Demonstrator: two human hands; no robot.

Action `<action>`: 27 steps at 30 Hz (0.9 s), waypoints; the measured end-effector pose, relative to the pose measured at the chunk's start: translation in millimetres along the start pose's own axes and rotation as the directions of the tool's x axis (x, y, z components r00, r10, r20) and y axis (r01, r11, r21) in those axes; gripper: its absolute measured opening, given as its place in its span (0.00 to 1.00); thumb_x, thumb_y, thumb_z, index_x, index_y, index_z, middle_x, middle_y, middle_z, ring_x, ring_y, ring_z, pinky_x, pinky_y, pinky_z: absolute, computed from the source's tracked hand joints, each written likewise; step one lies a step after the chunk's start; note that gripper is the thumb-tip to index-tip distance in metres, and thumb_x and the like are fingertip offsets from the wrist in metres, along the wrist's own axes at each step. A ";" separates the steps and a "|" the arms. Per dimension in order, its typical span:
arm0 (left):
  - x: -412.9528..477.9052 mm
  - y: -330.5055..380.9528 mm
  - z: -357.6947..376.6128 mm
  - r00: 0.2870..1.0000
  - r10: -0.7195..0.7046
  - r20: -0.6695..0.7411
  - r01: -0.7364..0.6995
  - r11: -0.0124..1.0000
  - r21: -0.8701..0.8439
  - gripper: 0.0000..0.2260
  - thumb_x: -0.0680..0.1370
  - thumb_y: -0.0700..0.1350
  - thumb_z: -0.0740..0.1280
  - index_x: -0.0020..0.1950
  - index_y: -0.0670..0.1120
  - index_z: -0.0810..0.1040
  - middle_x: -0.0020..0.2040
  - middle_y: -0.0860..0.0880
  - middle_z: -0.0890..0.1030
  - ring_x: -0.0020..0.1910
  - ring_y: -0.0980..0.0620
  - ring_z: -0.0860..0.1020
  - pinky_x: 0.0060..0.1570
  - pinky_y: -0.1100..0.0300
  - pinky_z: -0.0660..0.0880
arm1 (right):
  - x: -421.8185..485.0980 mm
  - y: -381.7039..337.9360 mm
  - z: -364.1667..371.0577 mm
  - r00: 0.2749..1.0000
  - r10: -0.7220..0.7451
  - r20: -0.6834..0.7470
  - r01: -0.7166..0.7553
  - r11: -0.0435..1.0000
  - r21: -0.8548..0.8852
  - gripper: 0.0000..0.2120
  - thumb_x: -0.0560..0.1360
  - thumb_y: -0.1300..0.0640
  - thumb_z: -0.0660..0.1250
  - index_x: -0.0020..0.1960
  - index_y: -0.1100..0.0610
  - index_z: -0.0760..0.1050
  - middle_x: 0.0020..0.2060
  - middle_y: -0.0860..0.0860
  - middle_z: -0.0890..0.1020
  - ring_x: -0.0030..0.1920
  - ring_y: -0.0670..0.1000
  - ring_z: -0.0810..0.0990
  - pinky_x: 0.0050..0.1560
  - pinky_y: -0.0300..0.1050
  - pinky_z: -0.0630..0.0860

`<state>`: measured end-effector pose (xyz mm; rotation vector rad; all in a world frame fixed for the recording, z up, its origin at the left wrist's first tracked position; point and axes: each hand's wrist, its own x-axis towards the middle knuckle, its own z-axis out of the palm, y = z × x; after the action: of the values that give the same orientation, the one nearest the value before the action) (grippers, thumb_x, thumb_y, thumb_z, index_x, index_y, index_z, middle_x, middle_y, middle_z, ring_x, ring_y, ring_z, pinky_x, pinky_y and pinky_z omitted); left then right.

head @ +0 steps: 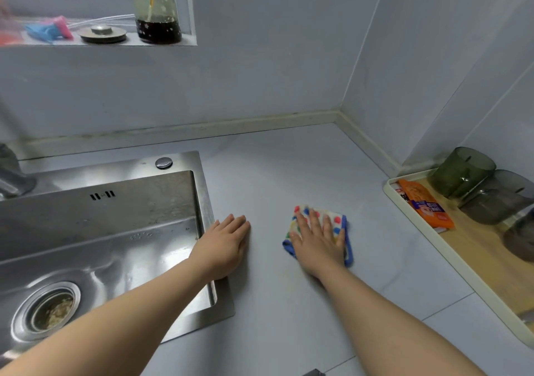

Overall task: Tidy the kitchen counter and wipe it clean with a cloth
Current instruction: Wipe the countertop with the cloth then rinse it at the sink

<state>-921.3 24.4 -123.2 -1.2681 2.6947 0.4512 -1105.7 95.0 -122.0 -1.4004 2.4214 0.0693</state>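
Two tiled walls (pixel 260 72) meet at 1 o'clock behind the pale grey counter (pixel 289 173), with a steel sink (pixel 115 231) at 9 o'clock and a tray (pixel 465 274) at 3 o'clock. The dotted cloth (pixel 336 222) lies mid-counter under the right hand (pixel 318 243), whose fingers are straight and spread, pressing it. Its blue-trimmed edge faces 3 o'clock; its long axis is unclear. The left hand (pixel 225 245) rests flat beside the sink, holding nothing.
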 end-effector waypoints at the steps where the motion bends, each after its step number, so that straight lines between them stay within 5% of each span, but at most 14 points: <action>1: -1.2 0.0 -0.5 1.000 -0.004 -0.001 0.004 0.999 -0.050 0.24 0.81 0.51 0.42 0.76 0.46 0.58 0.78 0.51 0.55 0.77 0.48 0.52 0.74 0.54 0.49 | -4.0 -9.9 2.4 1.000 -0.004 0.000 0.004 1.000 0.020 0.26 0.81 0.43 0.45 0.77 0.42 0.40 0.77 0.44 0.42 0.77 0.52 0.40 0.73 0.62 0.36; 7: 1.6 -4.8 -5.6 0.999 -0.006 -0.033 -0.002 0.965 -0.264 0.17 0.83 0.46 0.50 0.68 0.42 0.68 0.73 0.48 0.66 0.75 0.47 0.58 0.72 0.57 0.53 | -21.6 -54.2 14.8 0.947 -0.320 0.036 0.321 0.946 -0.037 0.27 0.81 0.43 0.46 0.77 0.42 0.40 0.77 0.45 0.42 0.77 0.52 0.39 0.73 0.60 0.36; 14: -4.7 4.4 -0.3 0.996 -0.026 0.084 0.029 0.999 -0.037 0.25 0.83 0.52 0.47 0.78 0.44 0.47 0.79 0.49 0.45 0.78 0.48 0.43 0.75 0.54 0.42 | -17.8 2.8 7.1 0.998 0.064 -0.017 -0.064 0.998 0.027 0.26 0.81 0.42 0.46 0.77 0.42 0.41 0.77 0.44 0.42 0.77 0.52 0.41 0.74 0.61 0.37; 20: -8.3 -1.3 -4.4 0.991 0.013 0.135 -0.025 0.996 0.089 0.30 0.82 0.56 0.49 0.78 0.44 0.41 0.78 0.47 0.40 0.77 0.49 0.40 0.75 0.55 0.41 | -47.9 -29.2 17.1 0.981 -0.193 0.024 0.194 0.980 -0.042 0.27 0.81 0.44 0.46 0.76 0.41 0.38 0.77 0.44 0.41 0.77 0.51 0.39 0.73 0.59 0.37; 25: -24.2 -3.2 -5.5 0.983 0.084 0.162 -0.101 0.990 0.097 0.29 0.82 0.55 0.48 0.78 0.45 0.41 0.78 0.48 0.41 0.77 0.48 0.40 0.76 0.54 0.40 | -51.8 2.0 10.9 0.984 0.173 0.045 -0.173 0.985 0.010 0.26 0.81 0.43 0.43 0.77 0.44 0.38 0.77 0.45 0.39 0.77 0.52 0.38 0.73 0.60 0.36; 27: -26.5 -2.9 -3.6 0.983 0.095 0.158 -0.112 0.989 0.100 0.29 0.82 0.55 0.48 0.78 0.45 0.41 0.78 0.48 0.41 0.77 0.47 0.40 0.76 0.53 0.40 | -62.2 -22.3 17.0 0.990 0.138 0.034 -0.140 0.990 0.030 0.27 0.81 0.43 0.44 0.77 0.44 0.38 0.77 0.46 0.39 0.77 0.54 0.37 0.73 0.61 0.35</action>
<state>-902.0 40.8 -113.9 -1.0249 2.6255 0.3899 -1053.9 139.0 -115.6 -1.2061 2.4795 0.0853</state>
